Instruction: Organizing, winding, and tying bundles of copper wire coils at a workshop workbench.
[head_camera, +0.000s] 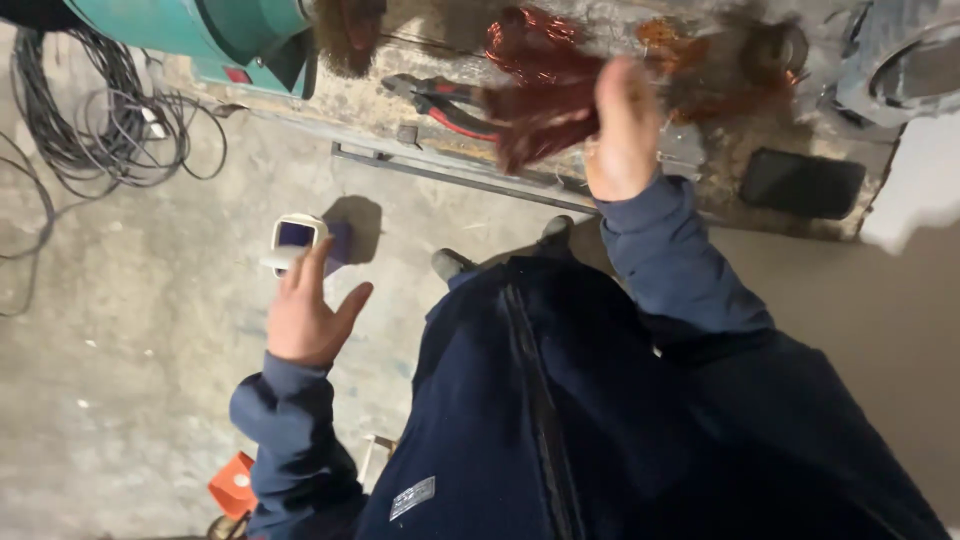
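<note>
Right hand (625, 130) gripped the copper wire bundle (545, 110) over the surface (720, 170), just right of the pliers (440, 100); left hand (305, 310) hung open, empty, off the surface for balance

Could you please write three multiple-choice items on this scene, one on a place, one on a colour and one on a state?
1. Where do the pliers lie?
A. on the workbench
B. on the floor
C. in a hand

2. What colour is the wire bundle at the right hand?
A. blue
B. reddish copper
C. white

3. How is the left hand?
A. in a fist
B. gripping a cable
C. open and empty

Answers:
1 A, they rest on the bench top.
2 B, the coil shows coppery red.
3 C, its fingers are spread above the floor.
</note>
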